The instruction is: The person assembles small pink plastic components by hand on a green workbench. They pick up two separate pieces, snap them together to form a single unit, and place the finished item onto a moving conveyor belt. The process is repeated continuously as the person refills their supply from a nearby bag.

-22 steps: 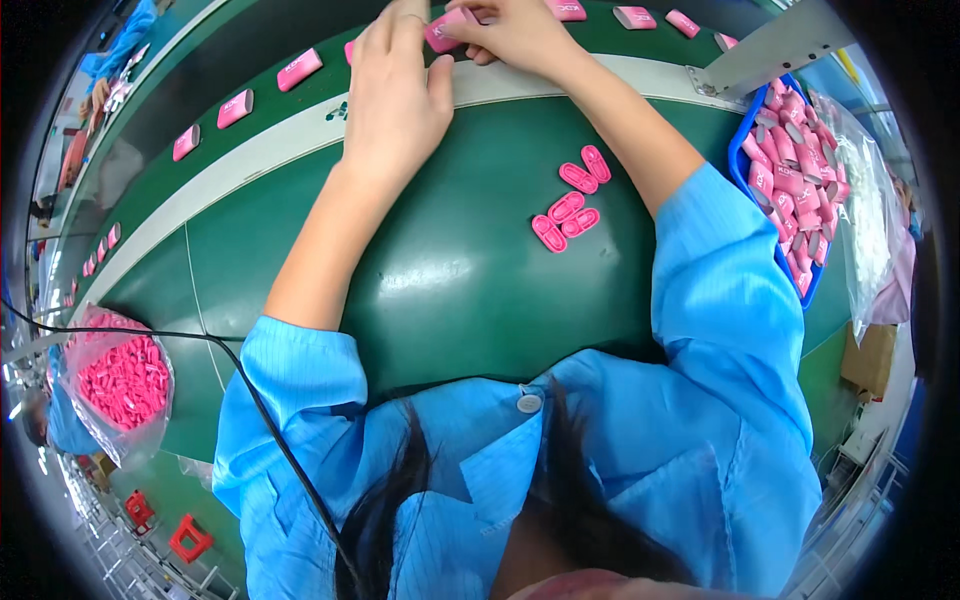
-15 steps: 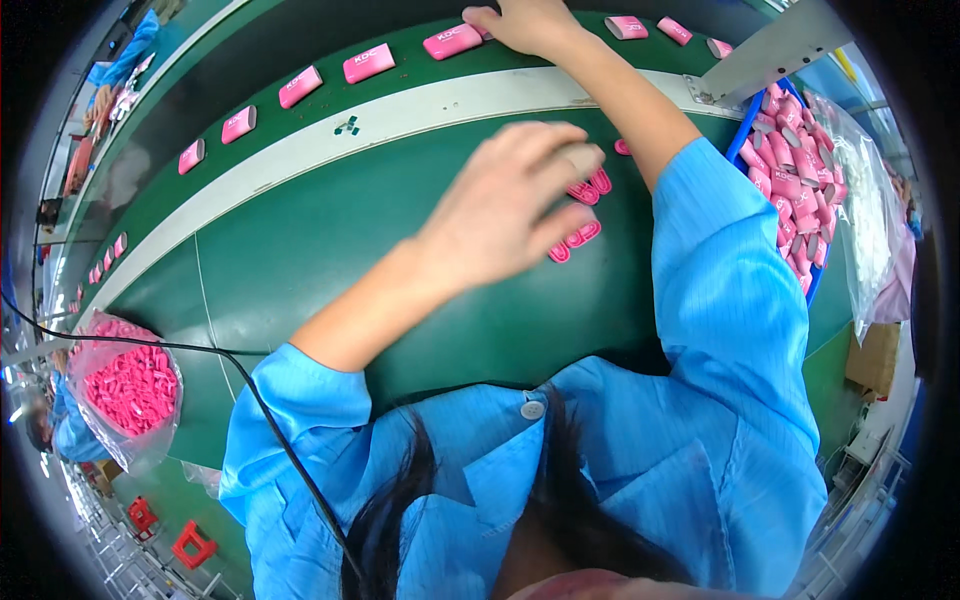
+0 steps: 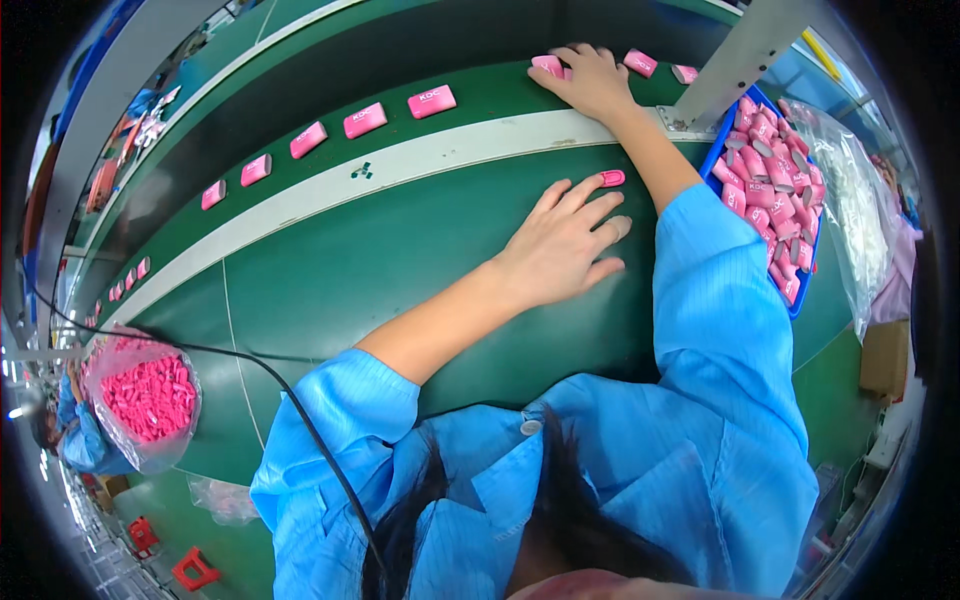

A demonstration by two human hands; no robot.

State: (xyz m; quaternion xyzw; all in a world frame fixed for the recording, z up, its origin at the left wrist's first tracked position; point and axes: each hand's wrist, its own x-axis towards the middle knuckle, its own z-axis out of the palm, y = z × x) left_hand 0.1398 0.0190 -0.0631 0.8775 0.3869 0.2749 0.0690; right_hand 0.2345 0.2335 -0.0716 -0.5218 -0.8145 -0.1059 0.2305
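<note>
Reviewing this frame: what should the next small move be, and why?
Probably the left hand should curl its fingers onto the small pink oval piece: that hand is spread palm-down over the green table, its fingertips right by the piece. The right hand is already at a pink case beyond the pale rail, so it seems occupied.

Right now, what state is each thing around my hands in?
Left hand: palm down, fingers spread
Right hand: fingers on a pink case
Oval pink piece: lying by the left hand, contact unclear
Row of pink cases: spaced apart
Blue tray: heaped with more cases
Left clear bag: full of pink pieces
</note>
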